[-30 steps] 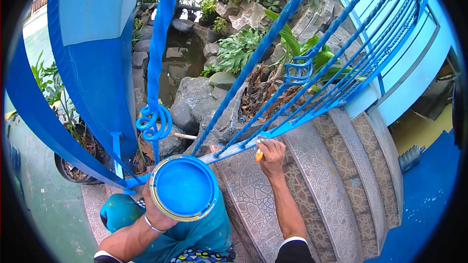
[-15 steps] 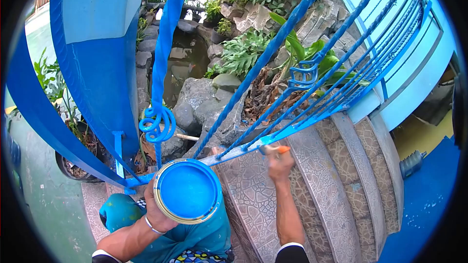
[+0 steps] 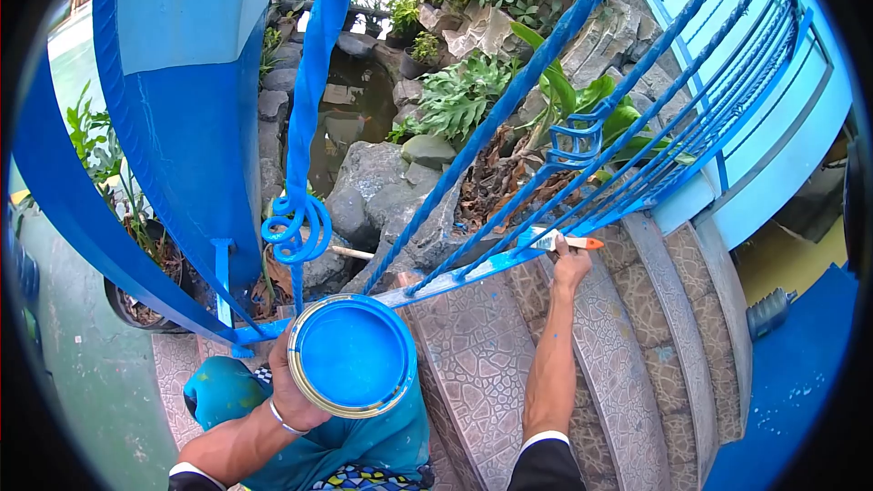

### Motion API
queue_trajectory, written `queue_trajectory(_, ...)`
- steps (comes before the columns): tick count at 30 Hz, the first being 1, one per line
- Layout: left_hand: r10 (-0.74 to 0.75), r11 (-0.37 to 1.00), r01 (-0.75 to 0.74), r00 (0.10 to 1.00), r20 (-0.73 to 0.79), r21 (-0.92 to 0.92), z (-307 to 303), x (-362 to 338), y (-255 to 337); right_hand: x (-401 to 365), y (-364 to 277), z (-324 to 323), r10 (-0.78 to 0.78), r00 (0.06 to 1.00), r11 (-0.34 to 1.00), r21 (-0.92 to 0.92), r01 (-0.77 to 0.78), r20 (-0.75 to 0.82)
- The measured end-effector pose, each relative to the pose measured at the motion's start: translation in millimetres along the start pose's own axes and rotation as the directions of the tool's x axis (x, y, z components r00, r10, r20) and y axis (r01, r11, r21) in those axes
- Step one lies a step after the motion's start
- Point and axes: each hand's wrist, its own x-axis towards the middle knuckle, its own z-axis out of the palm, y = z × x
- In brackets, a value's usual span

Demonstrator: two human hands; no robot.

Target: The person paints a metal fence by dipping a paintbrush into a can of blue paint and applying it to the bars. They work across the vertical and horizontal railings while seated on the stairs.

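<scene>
My left hand (image 3: 298, 389) is closed round the left side of an open paint can (image 3: 353, 356), which is full of bright blue paint and held above my lap. A paintbrush (image 3: 566, 242) with an orange-tipped handle is in the closed fingers of my right hand (image 3: 571, 264). Its bristles point left and meet the bottom rail (image 3: 491, 264) of the blue metal railing. Twisted blue bars (image 3: 473, 141) rise from this rail. Parts of the rail look pale, others blue.
Curved stone-patterned steps (image 3: 591, 345) lie under my right arm. Behind the bars are rocks (image 3: 373, 182), a small pond (image 3: 350, 105) and leafy plants (image 3: 464, 95). A plastic bottle (image 3: 770, 311) lies at the right, near a blue surface (image 3: 791, 382). A blue post (image 3: 195, 127) stands at the left.
My right hand has moved right and up along the bottom rail with the paintbrush, now less blurred. My left hand and the paint can have hardly moved.
</scene>
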Motion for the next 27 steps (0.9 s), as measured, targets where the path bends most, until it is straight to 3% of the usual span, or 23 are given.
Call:
queue_trajectory(6,-0.004,0.999,0.005,1.0,0.015,-0.043,7.6,-1.5,0.5,21.1,-8.4,17.7,0.013,0.961,0.979,-0.198,0.043,0.275)
queue_trajectory(11,0.035,0.998,-0.035,0.999,0.008,0.044,4.5,0.9,-0.3,27.9,-20.5,31.5,0.157,0.901,0.966,-0.251,-0.055,0.406)
queue_trajectory(14,0.034,0.998,-0.036,0.999,0.031,0.044,6.9,1.2,0.9,36.9,-21.5,34.2,0.108,0.856,0.967,-0.253,0.027,0.505)
queue_trajectory(17,-0.021,0.997,0.02,1.0,-0.01,-0.075,6.3,1.1,0.6,52.3,-11.3,37.4,0.109,0.805,0.979,-0.205,0.016,0.583)
queue_trajectory(20,-0.014,0.998,0.014,1.0,-0.009,-0.053,8.2,1.6,1.8,65.4,-9.4,35.5,0.154,0.744,0.958,-0.283,0.048,0.65)
queue_trajectory(25,-0.026,0.996,0.027,1.0,0.005,-0.081,9.1,-0.1,2.5,64.8,-19.2,43.1,0.025,0.818,0.982,-0.165,0.087,0.575)
queue_trajectory(27,-0.028,0.996,0.029,1.0,0.01,-0.084,10.9,-0.3,2.7,65.6,-24.4,44.0,0.11,0.759,0.968,-0.242,0.064,0.642)
